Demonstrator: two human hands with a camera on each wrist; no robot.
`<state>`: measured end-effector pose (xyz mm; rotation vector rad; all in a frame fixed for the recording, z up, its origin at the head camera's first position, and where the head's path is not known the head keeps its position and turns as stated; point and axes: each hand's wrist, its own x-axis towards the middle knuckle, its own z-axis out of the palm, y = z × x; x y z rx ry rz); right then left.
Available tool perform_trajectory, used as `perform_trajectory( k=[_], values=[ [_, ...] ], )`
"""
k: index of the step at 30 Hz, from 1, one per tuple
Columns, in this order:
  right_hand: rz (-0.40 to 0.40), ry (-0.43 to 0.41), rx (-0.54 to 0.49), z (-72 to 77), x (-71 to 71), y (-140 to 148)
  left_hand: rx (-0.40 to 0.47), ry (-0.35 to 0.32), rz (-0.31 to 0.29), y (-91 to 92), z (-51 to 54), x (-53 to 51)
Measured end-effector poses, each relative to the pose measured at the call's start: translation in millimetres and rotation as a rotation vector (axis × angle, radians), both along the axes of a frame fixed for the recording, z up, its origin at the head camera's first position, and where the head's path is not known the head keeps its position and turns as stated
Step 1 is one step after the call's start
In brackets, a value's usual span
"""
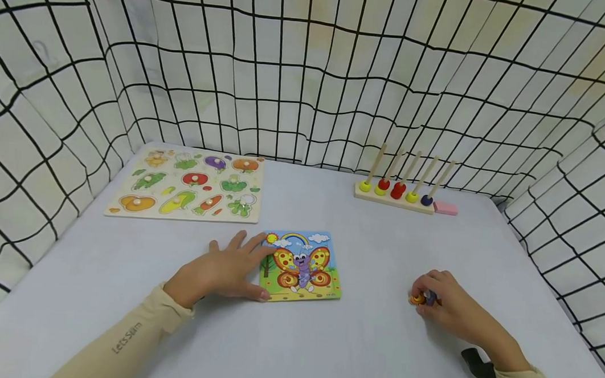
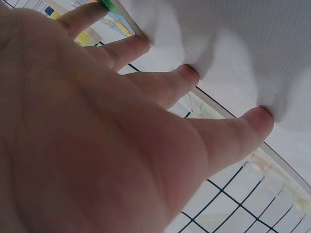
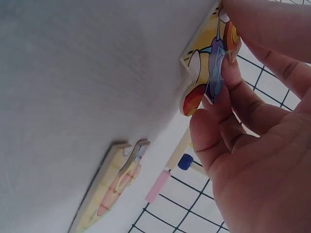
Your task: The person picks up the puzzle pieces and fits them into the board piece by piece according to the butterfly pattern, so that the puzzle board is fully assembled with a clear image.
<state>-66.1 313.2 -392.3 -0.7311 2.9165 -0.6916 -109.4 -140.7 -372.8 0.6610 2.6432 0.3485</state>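
Note:
My left hand (image 1: pixel 224 269) lies spread at the left side of a butterfly puzzle board (image 1: pixel 303 272), its fingertips touching the edge. In the left wrist view the fingers (image 2: pixel 228 141) are apart, with a corner of the board (image 2: pixel 121 22) beyond them. Further right, my right hand (image 1: pixel 447 305) pinches a puzzle piece (image 1: pixel 422 299) just over the white table. Up close in the right wrist view, this piece (image 3: pixel 214 68) shows purple, yellow and orange-red print. Another flat printed piece (image 3: pixel 109 189) appears at lower left there; I cannot make it out in the head view.
A vegetable peg puzzle (image 1: pixel 189 186) lies at the back left. At the back right stands a bead stacker (image 1: pixel 394 202) with several upright rods and coloured beads, a pink block (image 1: pixel 446 208) beside it. Black netting (image 1: pixel 303 69) over white walls encloses the table's back and sides.

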Motion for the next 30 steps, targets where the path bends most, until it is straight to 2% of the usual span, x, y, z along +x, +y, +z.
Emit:
perform_trajectory(
  k=[9, 18, 22, 30],
  values=[
    [-0.051, -0.059, -0.055, 7.2, -6.9, -6, -0.006, 0.014, -0.009, -2.1, -1.2, 0.3],
    [-0.027, -0.137, -0.164, 18.8, -21.0, -22, -0.005, 0.018, -0.020, -1.1, -1.1, 0.1],
    [0.012, -0.159, -0.199, 20.7, -30.2, -43, -0.010, 0.021, -0.023, -1.0, -1.9, -0.5],
    [0.138, -0.223, -0.270, 20.7, -48.6, -97, -0.012, 0.016, -0.015, -1.0, -3.3, -1.8]
  ],
)
